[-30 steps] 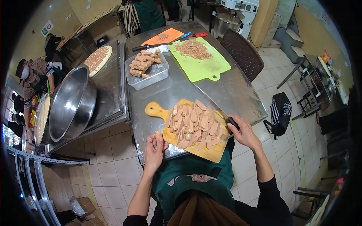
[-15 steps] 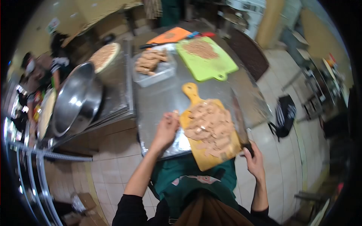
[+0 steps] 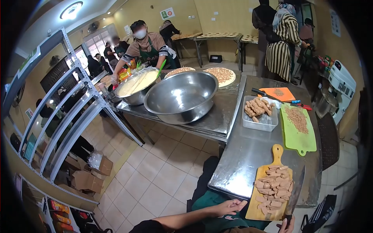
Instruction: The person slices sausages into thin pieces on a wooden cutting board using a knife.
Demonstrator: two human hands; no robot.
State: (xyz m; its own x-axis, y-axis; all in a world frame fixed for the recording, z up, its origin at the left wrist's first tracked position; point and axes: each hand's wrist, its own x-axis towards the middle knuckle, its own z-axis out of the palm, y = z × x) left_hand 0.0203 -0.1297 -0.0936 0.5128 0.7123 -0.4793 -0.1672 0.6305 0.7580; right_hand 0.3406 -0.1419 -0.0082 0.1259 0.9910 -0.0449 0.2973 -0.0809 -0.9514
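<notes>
My right hand (image 3: pixel 286 226) is wrapped around the dark handle of a large knife (image 3: pixel 298 190), its blade pointing away along the right side of a yellow wooden cutting board (image 3: pixel 254 211). Sliced brown sausage (image 3: pixel 274 186) covers much of this board, which lies at the near table edge. To the left of the board, my left hand (image 3: pixel 230 207) has its fingers drawn together; whatever may be between the fingertips is too small to make out. Beyond the board, whole sausages (image 3: pixel 257 107) are piled in a clear plastic tub (image 3: pixel 261 125).
A green cutting board (image 3: pixel 301 141) with chopped brown bits and an orange board (image 3: pixel 280 93) lie farther back. On the adjoining table stand a big steel bowl (image 3: pixel 180 97), a bowl of pale dough or batter (image 3: pixel 138 83) and topped flat rounds (image 3: pixel 221 75). A masked co-worker (image 3: pixel 149 46) stands behind.
The view has swung up and left, so the boards now appear lower right and the room shows. My right hand keeps the knife beside the board; my left hand stays to the board's left.
</notes>
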